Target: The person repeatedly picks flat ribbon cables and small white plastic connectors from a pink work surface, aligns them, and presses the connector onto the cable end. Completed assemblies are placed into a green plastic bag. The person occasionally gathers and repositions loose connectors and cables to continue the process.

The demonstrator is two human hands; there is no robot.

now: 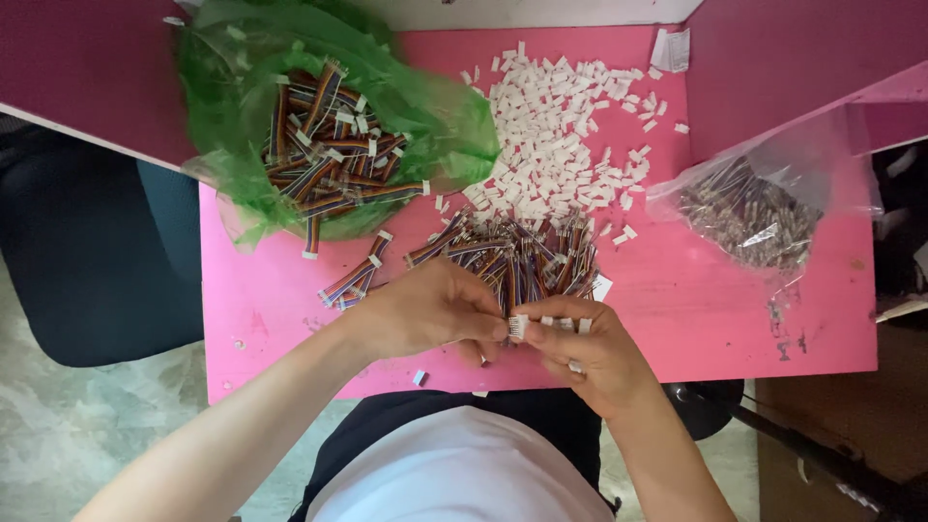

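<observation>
My left hand and my right hand meet at the near edge of the pink table. Between their fingertips they pinch a short multicoloured ribbon cable with a small white connector at its end. The cable runs up from the fingers into a loose pile of the same ribbon cables just beyond my hands. Further back lies a heap of small white plastic connectors.
A green plastic bag holding several finished ribbon cables lies open at the back left. A clear plastic bag of thin wires sits at the right. A few stray white connectors lie near the table's front edge.
</observation>
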